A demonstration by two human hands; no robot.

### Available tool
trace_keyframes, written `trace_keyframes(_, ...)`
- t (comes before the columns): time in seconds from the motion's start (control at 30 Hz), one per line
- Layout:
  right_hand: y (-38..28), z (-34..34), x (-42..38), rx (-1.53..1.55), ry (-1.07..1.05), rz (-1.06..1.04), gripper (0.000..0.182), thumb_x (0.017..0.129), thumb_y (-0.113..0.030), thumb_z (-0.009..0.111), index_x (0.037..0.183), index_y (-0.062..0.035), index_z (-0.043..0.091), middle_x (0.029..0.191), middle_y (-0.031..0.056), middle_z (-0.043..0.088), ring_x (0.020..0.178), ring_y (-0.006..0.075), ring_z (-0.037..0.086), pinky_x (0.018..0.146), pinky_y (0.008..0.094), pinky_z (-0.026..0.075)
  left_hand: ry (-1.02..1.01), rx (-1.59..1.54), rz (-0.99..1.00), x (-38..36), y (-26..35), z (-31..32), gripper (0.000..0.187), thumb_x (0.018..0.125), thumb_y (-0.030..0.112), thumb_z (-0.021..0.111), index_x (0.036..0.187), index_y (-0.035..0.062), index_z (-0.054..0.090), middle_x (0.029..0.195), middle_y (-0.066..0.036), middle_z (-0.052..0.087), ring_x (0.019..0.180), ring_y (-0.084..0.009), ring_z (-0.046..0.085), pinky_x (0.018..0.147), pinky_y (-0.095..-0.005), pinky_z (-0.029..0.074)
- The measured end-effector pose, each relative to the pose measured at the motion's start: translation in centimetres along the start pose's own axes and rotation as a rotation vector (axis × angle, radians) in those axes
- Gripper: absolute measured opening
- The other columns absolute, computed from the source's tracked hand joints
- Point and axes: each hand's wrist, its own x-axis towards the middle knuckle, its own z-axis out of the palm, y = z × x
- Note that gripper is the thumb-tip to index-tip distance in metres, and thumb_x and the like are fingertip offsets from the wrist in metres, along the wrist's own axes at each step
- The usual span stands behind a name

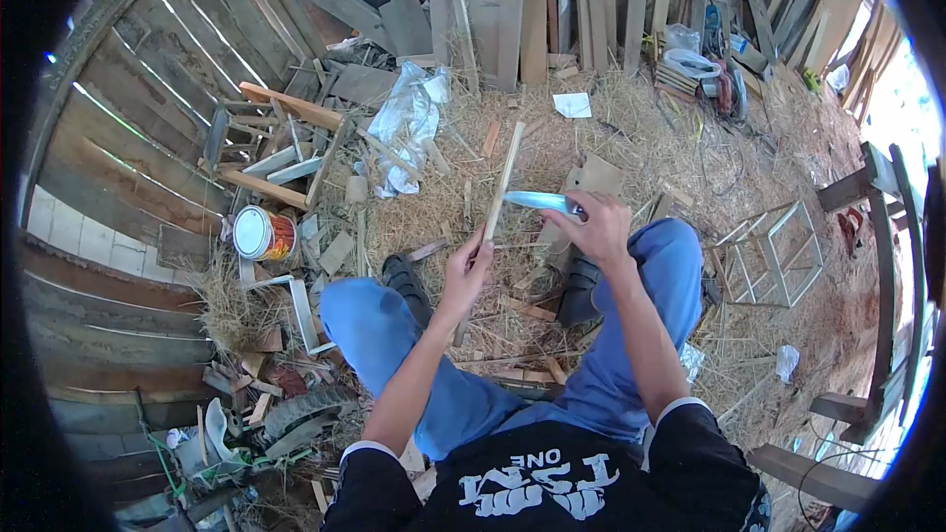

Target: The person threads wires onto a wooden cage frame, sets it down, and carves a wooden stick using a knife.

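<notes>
A thin, pale wooden strip (506, 177) stands slanted in front of me, its lower end gripped by my left hand (467, 274). My right hand (599, 227) is closed round the dark handle of a knife (540, 200). The shiny blade points left, and its tip reaches the strip's edge around mid-length. Both hands are between my knees, over a floor covered in shavings.
A paint can (264, 233) and a pile of wooden frames (286, 153) are on the left. Crumpled plastic (409, 123) lies ahead. On the right stands a thin wooden frame (774, 256). Boards (483, 10) lean at the back beside a power tool (724, 89).
</notes>
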Motion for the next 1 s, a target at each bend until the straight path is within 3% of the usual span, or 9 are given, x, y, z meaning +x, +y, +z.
trace_keyframes(0.13, 0.0, 0.3, -0.6, -0.065, -0.027, 0.003, 0.041, 0.074, -0.051, 0.082, 0.086, -0.0115, 0.074, 0.067, 0.0068, 0.068, 0.059, 0.025, 0.067, 0.055, 0.0357, 0.05, -0.009, -0.075, -0.075, 0.1, -0.2, -0.5, 0.052, 0.105, 0.024, 0.056, 0.152, 0.0075, 0.042, 0.077, 0.007, 0.044, 0.062, -0.0023, 0.034, 0.051, -0.0206, 0.031)
trace_keyframes(0.43, -0.3, 0.6, -0.6, -0.108, 0.022, -0.045, 0.041, 0.074, -0.05, 0.082, 0.085, -0.012, 0.073, 0.07, 0.0082, 0.07, 0.062, 0.0251, 0.068, 0.058, 0.0358, 0.051, -0.002, -0.098, -0.025, -0.5, -0.1, -0.2, 0.052, 0.106, 0.023, 0.055, 0.154, 0.0096, 0.04, 0.077, 0.008, 0.038, 0.059, -0.0021, 0.033, 0.05, -0.0203, 0.029)
trace_keyframes(0.63, -0.9, 1.1, -0.8, -0.027, -0.004, 0.0, 0.038, 0.074, -0.045, 0.084, 0.086, -0.0105, 0.073, 0.072, 0.0081, 0.071, 0.063, 0.025, 0.069, 0.058, 0.0358, 0.051, -0.052, 0.105, -0.032, -1.3, 0.7, 0.9, 0.05, 0.105, 0.026, 0.056, 0.152, 0.0112, 0.044, 0.077, 0.009, 0.042, 0.06, -0.0018, 0.034, 0.05, -0.0193, 0.03)
trace_keyframes(0.73, -0.9, 1.2, -0.8, -0.009, -0.064, 0.048, 0.037, 0.074, -0.043, 0.084, 0.087, -0.01, 0.073, 0.074, 0.0087, 0.071, 0.064, 0.0262, 0.069, 0.06, 0.0363, 0.052, -0.058, -0.046, -0.068, -1.0, 0.6, 1.0, 0.05, 0.105, 0.027, 0.057, 0.15, 0.0112, 0.046, 0.077, 0.008, 0.044, 0.06, -0.0018, 0.035, 0.05, -0.0192, 0.03)
trace_keyframes(0.93, -1.4, 2.7, -1.1, 0.114, 0.002, -0.123, 0.039, 0.073, -0.042, 0.085, 0.089, -0.009, 0.075, 0.071, 0.0077, 0.069, 0.063, 0.0255, 0.067, 0.06, 0.0369, 0.051, -0.098, -0.052, -0.059, -0.6, -0.2, 0.7, 0.049, 0.105, 0.026, 0.057, 0.15, 0.0104, 0.046, 0.076, 0.008, 0.044, 0.06, -0.0022, 0.035, 0.051, -0.0201, 0.031)
trace_keyframes(1.0, -1.0, 2.4, -0.7, 0.048, -0.014, -0.042, 0.039, 0.074, -0.041, 0.085, 0.092, -0.0085, 0.074, 0.072, 0.0081, 0.069, 0.064, 0.0262, 0.067, 0.06, 0.0372, 0.051, -0.09, -0.069, -0.059, -0.6, -0.5, 0.6, 0.049, 0.105, 0.026, 0.057, 0.15, 0.0101, 0.046, 0.075, 0.008, 0.044, 0.06, -0.0021, 0.035, 0.051, -0.02, 0.031)
